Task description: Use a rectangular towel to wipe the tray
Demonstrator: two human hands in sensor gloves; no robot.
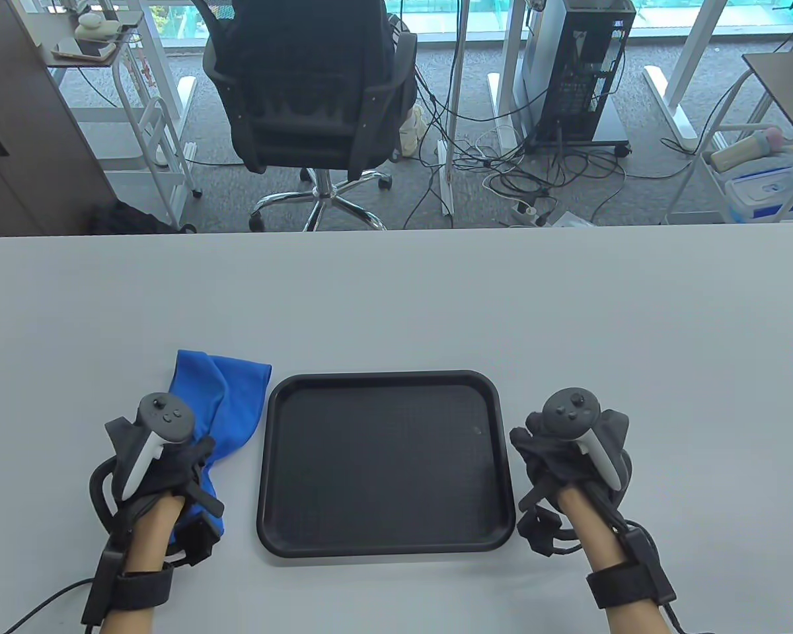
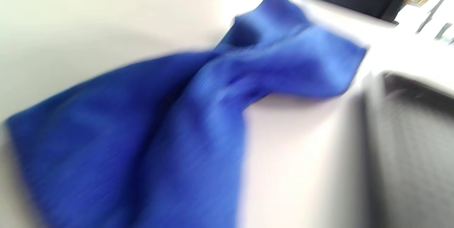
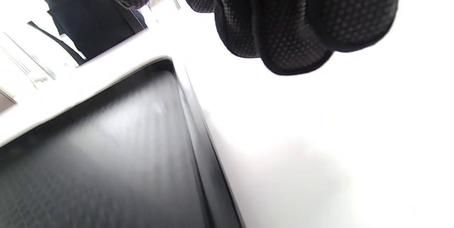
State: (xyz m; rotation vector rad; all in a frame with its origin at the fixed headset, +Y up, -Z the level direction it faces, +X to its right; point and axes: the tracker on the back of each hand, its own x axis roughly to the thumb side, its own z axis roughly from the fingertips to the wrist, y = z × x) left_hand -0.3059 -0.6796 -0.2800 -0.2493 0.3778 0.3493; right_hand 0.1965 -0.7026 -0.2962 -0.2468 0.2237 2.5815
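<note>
A black rectangular tray (image 1: 383,378) lies on the grey table near its front edge, with nothing in it. A blue towel (image 1: 232,396) lies bunched just left of the tray. My left hand (image 1: 188,462) is on the towel's near end and grips it. In the left wrist view the towel (image 2: 177,114) is gathered into folds and blurred, with the tray's corner (image 2: 408,132) to the right. My right hand (image 1: 535,456) rests beside the tray's right edge, holding nothing. Its fingers (image 3: 291,18) hang loosely curled above the table next to the tray rim (image 3: 198,132).
The table (image 1: 396,297) stretches bare beyond the tray to its far edge. A black office chair (image 1: 310,99), a computer tower (image 1: 585,66) and floor cables stand behind the table.
</note>
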